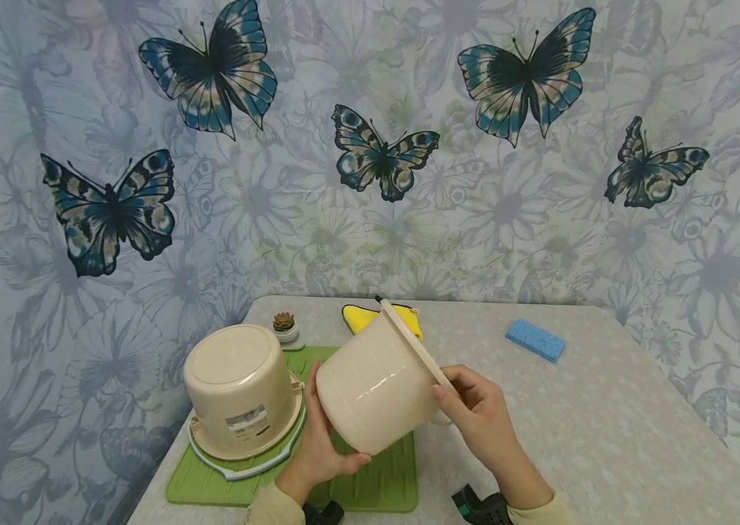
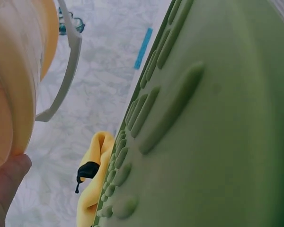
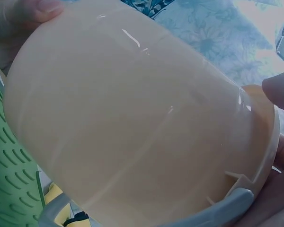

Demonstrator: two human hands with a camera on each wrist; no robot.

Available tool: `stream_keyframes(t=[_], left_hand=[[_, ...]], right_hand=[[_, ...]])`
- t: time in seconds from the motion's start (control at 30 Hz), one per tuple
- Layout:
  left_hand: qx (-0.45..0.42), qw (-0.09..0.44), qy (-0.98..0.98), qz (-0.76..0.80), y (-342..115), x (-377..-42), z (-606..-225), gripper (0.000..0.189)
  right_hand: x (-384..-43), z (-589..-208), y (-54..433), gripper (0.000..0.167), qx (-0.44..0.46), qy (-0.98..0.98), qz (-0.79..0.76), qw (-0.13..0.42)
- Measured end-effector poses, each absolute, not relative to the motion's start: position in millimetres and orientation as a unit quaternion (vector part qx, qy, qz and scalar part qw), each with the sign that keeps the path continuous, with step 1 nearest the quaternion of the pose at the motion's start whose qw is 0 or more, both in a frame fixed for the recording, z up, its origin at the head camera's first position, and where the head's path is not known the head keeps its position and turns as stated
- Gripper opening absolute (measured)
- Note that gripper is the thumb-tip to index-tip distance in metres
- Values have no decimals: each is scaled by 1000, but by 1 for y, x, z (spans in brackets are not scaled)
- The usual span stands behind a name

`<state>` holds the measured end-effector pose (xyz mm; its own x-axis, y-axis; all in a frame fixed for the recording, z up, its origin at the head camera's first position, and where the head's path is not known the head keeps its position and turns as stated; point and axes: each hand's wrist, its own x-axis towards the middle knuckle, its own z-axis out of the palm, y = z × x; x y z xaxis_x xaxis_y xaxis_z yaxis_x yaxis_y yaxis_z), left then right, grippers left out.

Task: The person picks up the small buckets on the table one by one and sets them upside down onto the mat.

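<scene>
A cream plastic bucket (image 1: 383, 386) is held tilted on its side above the mat, its rim to the upper right. My left hand (image 1: 320, 445) grips it at the base, thumb below and fingers along the far left side. The right hand (image 1: 484, 415) pinches the rim, with the thumb on the outer wall. A grey handle (image 3: 222, 208) hangs from the bucket in the right wrist view. To the left, a second cream bucket (image 1: 235, 386) stands upside down, its label facing me and its pale handle (image 1: 251, 470) lying around the rim.
A green ribbed drying mat (image 1: 383, 481) lies under the buckets. Behind it sit a small potted succulent (image 1: 284, 327) and a yellow cloth (image 1: 359, 319) with black edging. Towards the back right of the table (image 1: 606, 437) lies a blue sponge (image 1: 536, 340). The butterfly-patterned wall closes the back.
</scene>
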<state>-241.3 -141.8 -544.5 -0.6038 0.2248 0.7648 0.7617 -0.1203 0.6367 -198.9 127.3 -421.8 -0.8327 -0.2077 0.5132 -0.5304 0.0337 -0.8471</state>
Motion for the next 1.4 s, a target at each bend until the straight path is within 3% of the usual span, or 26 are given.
stream_keyframes(t=[0.43,0.6,0.77,0.87,1.03,1.4], left_hand=[[-391,251,-639,-613,-140,-243,-548,157],[-387,290,-631,-607,-138,-244,-547,153],[-375,297,-626,-616,-139,-243,-545,149],[-377,290,-624,-620,-139,-242,-544,149],[-371,285,-631,-618,-138,-244,-539,151],[-245,255,-720,-598,-170,-194,-491,165]], right_hand=[[-198,-427,129,24,293,-701,632,152],[-220,-451,150,37,116,-635,735,209],[-248,-504,180,38,-95,-566,802,168],[-256,-534,190,38,-155,-625,746,170],[-266,-558,193,38,-154,-695,670,211],[-263,-567,187,34,-141,-729,645,179]])
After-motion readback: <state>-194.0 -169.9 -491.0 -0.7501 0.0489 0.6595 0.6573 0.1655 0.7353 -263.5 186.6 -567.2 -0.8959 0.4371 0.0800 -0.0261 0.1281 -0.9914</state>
